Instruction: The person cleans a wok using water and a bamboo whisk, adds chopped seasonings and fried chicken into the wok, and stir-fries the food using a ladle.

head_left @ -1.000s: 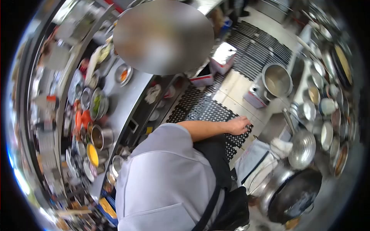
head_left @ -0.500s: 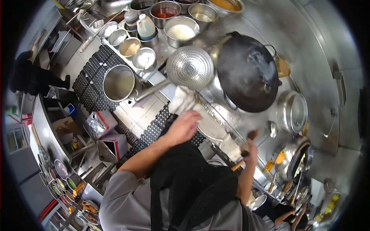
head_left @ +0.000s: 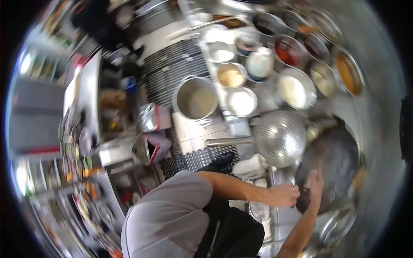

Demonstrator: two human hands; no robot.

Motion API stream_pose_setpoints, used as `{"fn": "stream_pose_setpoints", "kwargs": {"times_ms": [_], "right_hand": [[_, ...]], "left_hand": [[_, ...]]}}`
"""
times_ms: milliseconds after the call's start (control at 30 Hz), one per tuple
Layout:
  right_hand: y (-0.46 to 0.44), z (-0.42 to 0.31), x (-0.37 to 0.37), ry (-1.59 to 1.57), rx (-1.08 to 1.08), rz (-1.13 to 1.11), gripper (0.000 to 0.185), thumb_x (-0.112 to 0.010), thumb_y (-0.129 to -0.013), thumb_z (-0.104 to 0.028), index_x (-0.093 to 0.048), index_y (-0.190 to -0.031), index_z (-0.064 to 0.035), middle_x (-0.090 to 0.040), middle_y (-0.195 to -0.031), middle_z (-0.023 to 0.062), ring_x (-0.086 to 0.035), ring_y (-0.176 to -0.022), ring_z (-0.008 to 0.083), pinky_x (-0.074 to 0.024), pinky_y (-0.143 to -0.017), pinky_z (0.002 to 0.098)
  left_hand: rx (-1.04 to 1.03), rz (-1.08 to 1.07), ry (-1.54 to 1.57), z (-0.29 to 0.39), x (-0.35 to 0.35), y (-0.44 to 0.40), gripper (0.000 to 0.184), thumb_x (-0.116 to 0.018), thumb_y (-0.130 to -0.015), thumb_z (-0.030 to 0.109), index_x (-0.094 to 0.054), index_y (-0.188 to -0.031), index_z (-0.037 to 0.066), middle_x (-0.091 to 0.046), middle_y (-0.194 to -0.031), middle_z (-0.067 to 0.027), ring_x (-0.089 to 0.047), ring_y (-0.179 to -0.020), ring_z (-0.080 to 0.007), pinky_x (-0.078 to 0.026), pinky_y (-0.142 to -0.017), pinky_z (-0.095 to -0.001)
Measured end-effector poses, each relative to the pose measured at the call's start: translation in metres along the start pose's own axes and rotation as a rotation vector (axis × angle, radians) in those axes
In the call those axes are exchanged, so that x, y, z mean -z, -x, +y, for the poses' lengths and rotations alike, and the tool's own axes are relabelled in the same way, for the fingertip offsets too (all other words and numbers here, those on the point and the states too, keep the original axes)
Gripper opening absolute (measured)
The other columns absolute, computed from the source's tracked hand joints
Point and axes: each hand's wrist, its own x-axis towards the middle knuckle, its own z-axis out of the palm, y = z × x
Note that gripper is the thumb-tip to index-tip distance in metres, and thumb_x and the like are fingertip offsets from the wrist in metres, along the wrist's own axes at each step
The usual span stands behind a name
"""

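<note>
My left hand [head_left: 282, 195] is closed beside the near-left rim of a dark wok [head_left: 333, 157]. Whatever its fingers hold, if anything, is hidden. Over the wok's near side, my right hand [head_left: 316, 185] points its fingers upward; motion blur hides their exact pose, and no held object stands out. A round perforated strainer [head_left: 280, 138] with a long handle lies left of the wok. Below it is a crumpled pale cloth [head_left: 250, 167].
Metal bowls stand beyond the strainer, including one of white powder [head_left: 241, 102] and one of red liquid [head_left: 289, 50]. A tall steel pot [head_left: 195, 99] is near the black floor mat [head_left: 172, 64]. Another person in dark clothes [head_left: 101, 23] stands at upper left.
The camera view has swung, shifting the scene. Both hands have come together at the wok. The brown object earlier in my right hand is no longer visible.
</note>
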Motion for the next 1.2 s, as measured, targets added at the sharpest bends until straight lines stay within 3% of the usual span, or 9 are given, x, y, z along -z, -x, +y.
{"fn": "stream_pose_setpoints", "kwargs": {"times_ms": [133,233,333,467,567,600,733,867,1200], "right_hand": [[0.067,-0.010,0.101,-0.096,-0.378,-0.361,0.076,-0.077,-0.089,-0.013,-0.044,-0.157,-0.0132,-0.069,-0.092,0.0046,-0.066,-0.071,0.0165,-0.0547,-0.058,0.0344],[0.047,0.071,0.214,1.064,0.242,0.552,0.056,-0.062,-0.098,-0.039,-0.054,-0.149,-0.0180,-0.074,-0.092,0.0246,-0.073,-0.083,0.0385,-0.0573,-0.070,0.0471],[0.043,-0.009,0.108,0.423,0.435,1.159,0.071,-0.063,-0.098,-0.046,-0.039,-0.159,-0.0194,-0.071,-0.098,0.0259,-0.069,-0.088,0.0423,-0.0547,-0.076,0.0507],[0.045,-0.045,0.012,0.117,-0.101,-0.058,0.072,-0.075,-0.094,-0.032,-0.044,-0.158,-0.0168,-0.066,-0.105,0.0092,-0.065,-0.077,0.0178,-0.0548,-0.056,0.0359],[0.068,-0.044,0.090,-0.094,-0.370,-0.510,0.077,-0.081,-0.089,-0.030,-0.046,-0.158,-0.0219,-0.066,-0.105,0.0015,-0.061,-0.073,0.0153,-0.0539,-0.055,0.0323],[0.077,-0.042,0.123,0.270,-0.550,-0.325,0.073,-0.080,-0.091,-0.033,-0.049,-0.156,-0.0195,-0.069,-0.110,0.0071,-0.066,-0.078,0.0191,-0.0566,-0.062,0.0357],[0.125,0.053,0.180,0.683,-0.052,1.160,0.070,-0.064,-0.100,-0.040,-0.039,-0.158,-0.0089,-0.063,-0.136,0.0251,-0.065,-0.119,0.0356,-0.0502,-0.100,0.0391],[0.210,0.040,0.088,0.178,0.035,1.451,0.073,-0.061,-0.102,-0.035,-0.030,-0.161,-0.0056,-0.056,-0.145,0.0276,-0.060,-0.127,0.0377,-0.0450,-0.107,0.0416],[0.248,0.193,-0.073,0.577,-0.456,0.544,0.078,-0.065,-0.092,-0.051,-0.049,-0.148,0.0008,-0.066,-0.117,0.0371,-0.066,-0.109,0.0498,-0.0521,-0.098,0.0523]], "left_hand": [[0.000,-0.039,0.004,0.002,0.003,-0.003,0.014,-0.063,-0.083,0.019,-0.067,-0.096,0.015,-0.057,-0.107,-0.0067,-0.055,-0.109,-0.0289,-0.045,-0.088,-0.0461],[0.047,-0.069,0.100,0.000,-0.001,-0.010,0.013,-0.069,-0.083,0.024,-0.072,-0.093,0.016,-0.057,-0.104,-0.0022,-0.055,-0.108,-0.0246,-0.044,-0.090,-0.0448],[0.056,-0.077,0.130,0.003,0.008,-0.014,0.010,-0.071,-0.085,0.024,-0.072,-0.090,0.016,-0.057,-0.102,-0.0014,-0.055,-0.105,-0.0240,-0.043,-0.086,-0.0442],[0.111,-0.077,0.150,0.006,0.009,-0.018,0.009,-0.072,-0.086,0.022,-0.073,-0.093,0.017,-0.057,-0.100,-0.0002,-0.054,-0.102,-0.0240,-0.042,-0.083,-0.0437],[0.091,-0.093,0.138,0.007,0.011,-0.018,0.010,-0.075,-0.085,0.022,-0.073,-0.094,0.018,-0.057,-0.100,-0.0001,-0.054,-0.101,-0.0245,-0.042,-0.084,-0.0437],[0.132,-0.073,0.160,0.009,0.008,-0.019,0.009,-0.076,-0.084,0.022,-0.073,-0.092,0.018,-0.057,-0.101,-0.0003,-0.054,-0.101,-0.0253,-0.041,-0.085,-0.0440],[0.099,-0.057,0.194,0.004,0.007,-0.021,0.007,-0.075,-0.086,0.020,-0.073,-0.092,0.017,-0.057,-0.100,-0.0008,-0.053,-0.101,-0.0259,-0.041,-0.085,-0.0446],[0.108,-0.073,0.221,0.008,0.009,-0.019,0.006,-0.074,-0.088,0.018,-0.073,-0.094,0.017,-0.057,-0.101,-0.0010,-0.053,-0.102,-0.0264,-0.041,-0.086,-0.0449],[0.135,0.097,0.217,0.013,0.061,-0.001,0.028,-0.072,-0.089,0.010,-0.067,-0.116,0.009,-0.058,-0.111,-0.0131,-0.056,-0.103,-0.0346,-0.046,-0.089,-0.0460]]}}
